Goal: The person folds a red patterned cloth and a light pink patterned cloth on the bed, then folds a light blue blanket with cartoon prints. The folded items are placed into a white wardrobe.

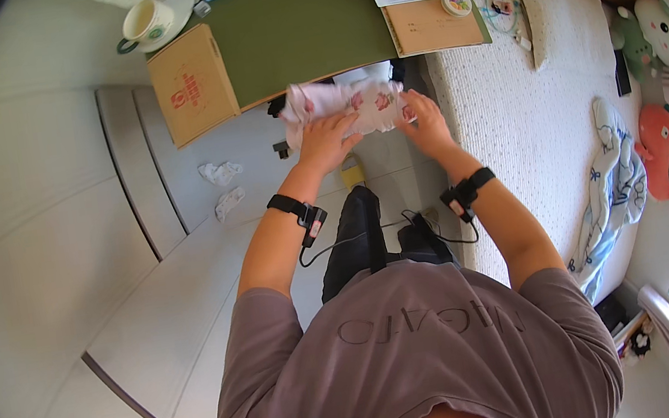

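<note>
A pale pink cloth (357, 102) printed with red roses spreads before me, just off the desk's front edge. Its upper left part is blurred. At its lower left, the fingers of my left hand (328, 143) lie over the fabric and grip it, thumb pointing right. My right hand (428, 125) has hold of the cloth's right end, with fingers bent over the edge. What my fingertips do under the folds is hidden. Both wrists carry black straps with small cabled devices.
The desk with a green top (301, 26) bears a cardboard box (196, 84), a mug (148, 24), a brown folder (427, 26) and a round tin (457, 3). To the right is a bed (496, 120) with plush toys. White crumpled cloths (221, 173) lie on the floor at left.
</note>
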`<state>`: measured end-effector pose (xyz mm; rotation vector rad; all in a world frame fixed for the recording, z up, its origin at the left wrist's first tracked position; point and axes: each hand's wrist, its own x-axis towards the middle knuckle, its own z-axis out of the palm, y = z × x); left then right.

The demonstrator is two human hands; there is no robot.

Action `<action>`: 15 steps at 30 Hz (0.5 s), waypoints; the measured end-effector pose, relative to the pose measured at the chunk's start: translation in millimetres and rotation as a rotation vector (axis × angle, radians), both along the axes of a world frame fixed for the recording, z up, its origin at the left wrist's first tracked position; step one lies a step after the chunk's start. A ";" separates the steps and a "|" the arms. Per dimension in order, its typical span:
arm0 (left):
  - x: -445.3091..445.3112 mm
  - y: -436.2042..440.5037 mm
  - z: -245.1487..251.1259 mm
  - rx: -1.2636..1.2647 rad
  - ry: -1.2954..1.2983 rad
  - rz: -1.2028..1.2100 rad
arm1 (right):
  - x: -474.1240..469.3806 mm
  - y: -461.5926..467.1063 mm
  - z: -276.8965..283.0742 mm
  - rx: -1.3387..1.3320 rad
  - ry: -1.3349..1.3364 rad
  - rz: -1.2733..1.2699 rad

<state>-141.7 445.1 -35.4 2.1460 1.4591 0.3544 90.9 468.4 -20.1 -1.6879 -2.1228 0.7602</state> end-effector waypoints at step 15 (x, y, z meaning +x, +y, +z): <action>-50.4 21.1 -45.1 -0.605 -0.622 0.174 | 10.1 -52.5 -45.5 -0.366 0.386 -0.697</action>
